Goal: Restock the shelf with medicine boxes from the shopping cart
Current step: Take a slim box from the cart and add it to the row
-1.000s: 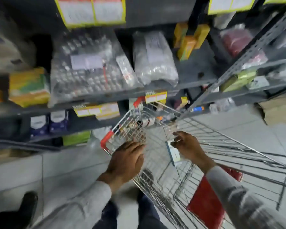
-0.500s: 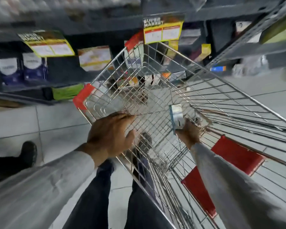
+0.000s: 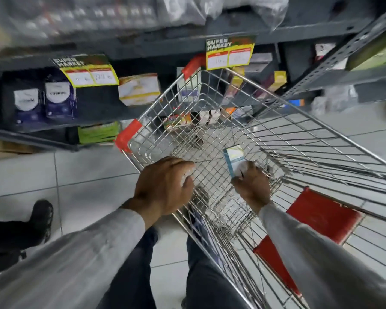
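**Box is up out of the cart, shelf is next**

While half a second ago the right hand [image 3: 251, 186] was lower with the little box just clearing the wire, it's now lifted a touch higher over the basket, fingers clamped round the bottom end of the medicine box [image 3: 234, 158]. A second back that hand was only reaching in with the box lying flat in the cart. So I'd say the pick is done and what's left for this one is carrying it over to the shelf [image 3: 210, 44].

The left hand [image 3: 165, 184] hasn't really budged: it sits curled over the near rim of the shopping cart [image 3: 299, 134], steadying it. It's closed on the wire, no box in it.

Materials-wise: the box is thin white-and-teal card, flat sided, sharp cornered, looks light and easy to crush if squeezed. Cart is shiny chrome wire mesh with red plastic corner caps [image 3: 129, 134] and a red flap panel [image 3: 321, 215]. Shelf is dull grey painted steel with perforated uprights, glossy yellow price tags [image 3: 228, 54] hanging off the edge. More small cartons [image 3: 178, 120] sit at the far end of the cart, too blurry to read. Floor is pale glazed tile.
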The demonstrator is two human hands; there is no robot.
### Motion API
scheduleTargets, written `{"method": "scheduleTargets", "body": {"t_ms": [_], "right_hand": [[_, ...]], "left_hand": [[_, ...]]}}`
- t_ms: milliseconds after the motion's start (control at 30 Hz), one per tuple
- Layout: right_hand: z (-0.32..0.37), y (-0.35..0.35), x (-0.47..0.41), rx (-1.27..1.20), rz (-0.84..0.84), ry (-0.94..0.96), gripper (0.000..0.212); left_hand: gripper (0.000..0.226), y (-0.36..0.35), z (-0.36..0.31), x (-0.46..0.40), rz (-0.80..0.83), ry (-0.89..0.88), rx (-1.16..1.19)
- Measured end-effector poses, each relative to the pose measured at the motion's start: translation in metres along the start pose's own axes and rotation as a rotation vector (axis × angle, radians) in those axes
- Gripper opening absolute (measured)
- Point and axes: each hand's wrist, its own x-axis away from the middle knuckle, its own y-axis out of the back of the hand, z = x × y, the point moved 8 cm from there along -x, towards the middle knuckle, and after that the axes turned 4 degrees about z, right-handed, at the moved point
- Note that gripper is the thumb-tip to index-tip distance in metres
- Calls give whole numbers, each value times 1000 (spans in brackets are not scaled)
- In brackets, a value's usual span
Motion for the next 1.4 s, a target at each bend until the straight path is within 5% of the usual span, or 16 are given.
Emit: {"method": "scheduleTargets", "body": {"t_ms": [167,467,700,967,1400], "right_hand": [[39,34,50,73,27,134,28],[178,191,175,-86,-363,341,44],[282,318,236,-309,-634,563,38],[371,448,252,-295,-787,615,54],[395,544,149,-482,-831,474,55]], "left_hand": [[40,-14,-4,4,-40,-3,161],[38,223,-29,73,-552,-168,281],[40,417,-39,113,-1014,-323,26],[57,489,-13,63,-791,-92,-183],[66,486,-3,42,-808,-62,-346]]}}
